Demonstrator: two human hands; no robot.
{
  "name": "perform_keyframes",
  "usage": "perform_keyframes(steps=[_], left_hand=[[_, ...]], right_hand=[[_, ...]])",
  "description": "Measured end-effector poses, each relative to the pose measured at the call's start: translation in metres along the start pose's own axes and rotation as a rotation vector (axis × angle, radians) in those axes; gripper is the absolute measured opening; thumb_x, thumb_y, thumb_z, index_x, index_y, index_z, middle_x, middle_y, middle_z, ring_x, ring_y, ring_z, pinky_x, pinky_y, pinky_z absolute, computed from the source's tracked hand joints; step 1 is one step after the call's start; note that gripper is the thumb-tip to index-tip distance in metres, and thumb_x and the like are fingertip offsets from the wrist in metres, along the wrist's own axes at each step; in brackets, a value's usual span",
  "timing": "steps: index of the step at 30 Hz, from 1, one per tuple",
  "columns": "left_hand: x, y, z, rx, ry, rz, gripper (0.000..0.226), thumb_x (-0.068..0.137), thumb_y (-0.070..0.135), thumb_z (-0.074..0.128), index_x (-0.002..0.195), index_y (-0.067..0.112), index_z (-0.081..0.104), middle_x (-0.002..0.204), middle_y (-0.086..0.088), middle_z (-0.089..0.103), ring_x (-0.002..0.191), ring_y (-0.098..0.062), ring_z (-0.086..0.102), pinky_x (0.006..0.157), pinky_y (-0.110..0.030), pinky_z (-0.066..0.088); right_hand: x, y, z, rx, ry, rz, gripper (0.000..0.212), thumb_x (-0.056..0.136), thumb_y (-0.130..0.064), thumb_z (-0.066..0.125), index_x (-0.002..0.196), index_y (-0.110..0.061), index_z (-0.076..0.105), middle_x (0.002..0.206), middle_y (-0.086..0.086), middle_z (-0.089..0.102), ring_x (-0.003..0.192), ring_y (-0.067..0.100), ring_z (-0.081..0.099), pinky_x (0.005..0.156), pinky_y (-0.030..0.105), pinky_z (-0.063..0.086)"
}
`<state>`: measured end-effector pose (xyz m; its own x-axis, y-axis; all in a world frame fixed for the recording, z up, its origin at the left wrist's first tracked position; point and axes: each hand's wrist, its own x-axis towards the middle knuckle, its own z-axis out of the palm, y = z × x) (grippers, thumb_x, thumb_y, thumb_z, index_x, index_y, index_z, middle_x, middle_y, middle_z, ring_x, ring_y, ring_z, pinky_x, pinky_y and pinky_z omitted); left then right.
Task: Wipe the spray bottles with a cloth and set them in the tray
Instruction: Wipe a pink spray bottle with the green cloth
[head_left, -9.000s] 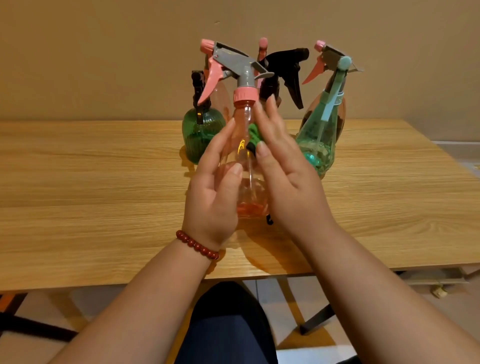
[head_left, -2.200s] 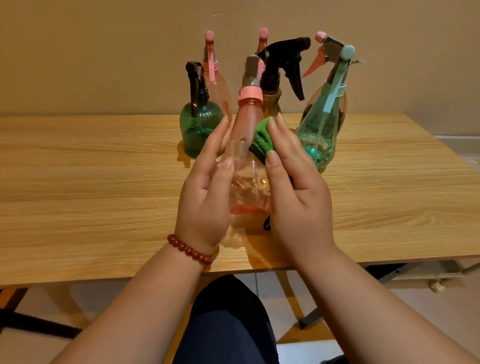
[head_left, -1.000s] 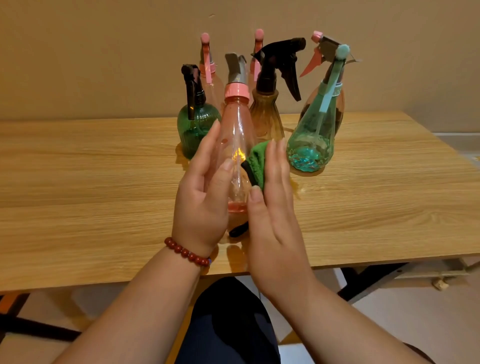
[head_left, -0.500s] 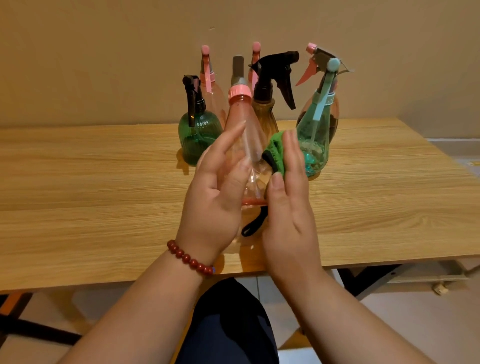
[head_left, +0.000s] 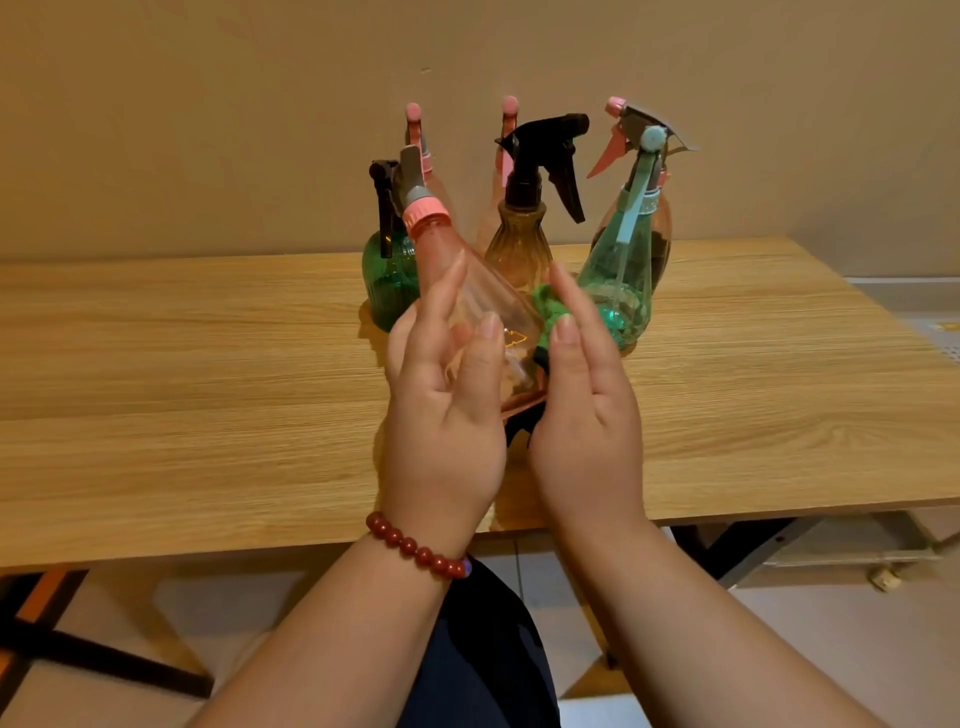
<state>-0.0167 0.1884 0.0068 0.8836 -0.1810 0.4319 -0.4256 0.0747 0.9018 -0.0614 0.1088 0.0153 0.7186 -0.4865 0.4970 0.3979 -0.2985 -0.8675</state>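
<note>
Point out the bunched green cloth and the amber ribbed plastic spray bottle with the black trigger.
Bunched green cloth (head_left: 548, 306): head view, visible fold.
Amber ribbed plastic spray bottle with black trigger (head_left: 519, 247): head view, ribbed body.

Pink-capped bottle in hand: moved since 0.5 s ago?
Yes. The pink-capped bottle has tipped left: its cap now overlaps the green bottle standing on the table, whereas it stood upright between that and the amber bottle.

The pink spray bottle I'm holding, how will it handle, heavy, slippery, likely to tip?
Probably light: the pink spray bottle looks see-through and empty. Possibly slippery: smooth plastic, tilted between the left hand and green cloth. Its wide base should stand steady once set down.
</note>
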Motion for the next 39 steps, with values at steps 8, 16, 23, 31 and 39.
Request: perform_keyframes(steps=[8,16,23,31,39], left_hand=[[-0.01,0.0,0.006,-0.037,-0.054,0.005,0.05,0.085,0.058,0.049,0.134,0.05,0.044,0.149,0.0,0.039,0.124,-0.008,0.054,0.097,-0.04,0.05],[-0.006,0.004,0.004,0.065,-0.012,-0.001,0.05,0.085,0.062,0.044,0.134,0.052,0.041,0.149,0.005,0.04,0.121,0.0,0.053,0.095,-0.035,0.049],[-0.014,0.004,0.006,-0.094,-0.027,-0.047,0.046,0.089,0.053,0.047,0.134,0.044,0.046,0.143,0.006,0.045,0.131,-0.011,0.047,0.106,-0.047,0.042],[-0.008,0.023,0.0,-0.082,-0.152,-0.101,0.048,0.093,0.042,0.046,0.14,0.043,0.04,0.144,0.013,0.047,0.132,-0.005,0.045,0.108,-0.041,0.042],[-0.013,0.032,0.015,-0.204,-0.009,-0.107,0.044,0.097,0.025,0.052,0.141,0.026,0.047,0.129,0.01,0.062,0.12,-0.007,0.057,0.094,-0.028,0.052]], right_hand=[[-0.002,-0.006,-0.004,0.018,0.155,0.06,0.025,0.098,-0.029,0.05,0.117,-0.027,0.066,0.124,-0.013,0.064,0.119,-0.003,0.054,0.098,0.018,0.045],[-0.011,0.0,-0.002,-0.113,0.066,-0.16,0.035,0.1,-0.023,0.047,0.134,-0.022,0.05,0.14,-0.009,0.051,0.134,0.004,0.042,0.11,0.025,0.036],[0.001,-0.004,-0.008,0.386,0.076,0.35,0.03,0.102,-0.016,0.043,0.121,-0.026,0.064,0.101,-0.022,0.071,0.098,-0.009,0.063,0.075,0.011,0.051],[0.006,-0.008,-0.018,0.105,0.108,0.028,0.035,0.103,-0.022,0.038,0.132,-0.015,0.056,0.129,-0.007,0.061,0.123,0.0,0.052,0.101,0.024,0.045],[-0.009,0.005,-0.008,-0.114,0.074,-0.326,0.038,0.099,-0.015,0.038,0.137,-0.009,0.042,0.145,0.005,0.044,0.14,0.018,0.037,0.114,0.042,0.032]])
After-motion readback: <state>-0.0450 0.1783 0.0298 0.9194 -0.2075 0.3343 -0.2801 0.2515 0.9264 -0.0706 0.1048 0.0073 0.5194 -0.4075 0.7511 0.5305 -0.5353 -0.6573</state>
